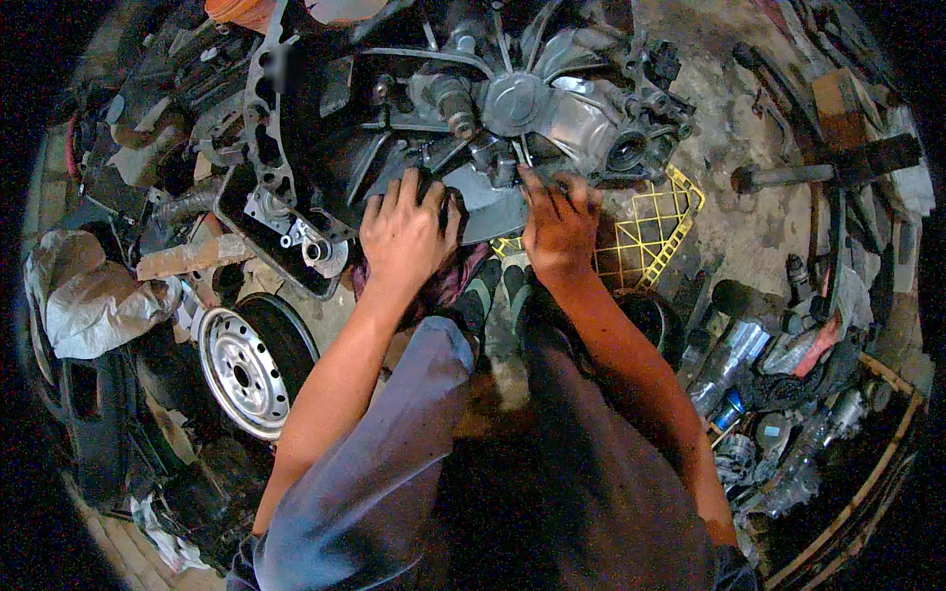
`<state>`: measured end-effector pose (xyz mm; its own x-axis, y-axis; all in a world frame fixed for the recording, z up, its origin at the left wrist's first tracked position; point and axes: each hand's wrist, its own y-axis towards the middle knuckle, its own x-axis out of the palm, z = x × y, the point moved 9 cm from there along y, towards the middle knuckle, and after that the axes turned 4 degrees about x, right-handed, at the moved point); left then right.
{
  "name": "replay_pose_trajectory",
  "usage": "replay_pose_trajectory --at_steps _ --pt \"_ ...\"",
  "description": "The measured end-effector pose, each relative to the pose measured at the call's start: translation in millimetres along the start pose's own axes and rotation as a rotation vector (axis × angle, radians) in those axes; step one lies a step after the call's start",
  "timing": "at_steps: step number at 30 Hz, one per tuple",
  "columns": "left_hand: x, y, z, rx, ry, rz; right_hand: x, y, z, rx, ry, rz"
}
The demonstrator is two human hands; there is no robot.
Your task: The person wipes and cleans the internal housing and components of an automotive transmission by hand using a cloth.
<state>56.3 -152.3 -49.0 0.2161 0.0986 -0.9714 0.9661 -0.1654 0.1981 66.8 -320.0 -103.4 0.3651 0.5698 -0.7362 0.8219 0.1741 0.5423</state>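
Left hand (406, 232) and right hand (562, 225) curl fingers over the casing (516, 102); grasping or merely resting, I can't tell. Uneven pressure could tip it.

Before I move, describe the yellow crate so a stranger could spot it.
Start at the big metal casing, top centre. Just right of the right hand, the yellow crate lies partly hidden. Its bright open grid sets it apart from the grey casing and floor.
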Motion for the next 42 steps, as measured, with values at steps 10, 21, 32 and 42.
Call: replay_pose_trajectory --at_steps 10,21,32,42 --pt "-2.6 -0.9 0.0 0.036 -0.001 0.068 -3.8 4.2 -8.3 0.045 0.074 -0.039" --pt "2.4 -2.5 -2.3 0.023 -0.026 0.015 -0.9 6.6 4.8 0.132 0.226 -0.023" --pt "10.1 -5.0 -5.8 0.001 -0.046 -0.018 -9.1 13.1 -17.9 0.040 0.085 -0.075" --pt "7.5 -4.4 -5.2 0.025 -0.045 0.010 5.2 -2.1 -18.1 0.027 0.061 -0.195"
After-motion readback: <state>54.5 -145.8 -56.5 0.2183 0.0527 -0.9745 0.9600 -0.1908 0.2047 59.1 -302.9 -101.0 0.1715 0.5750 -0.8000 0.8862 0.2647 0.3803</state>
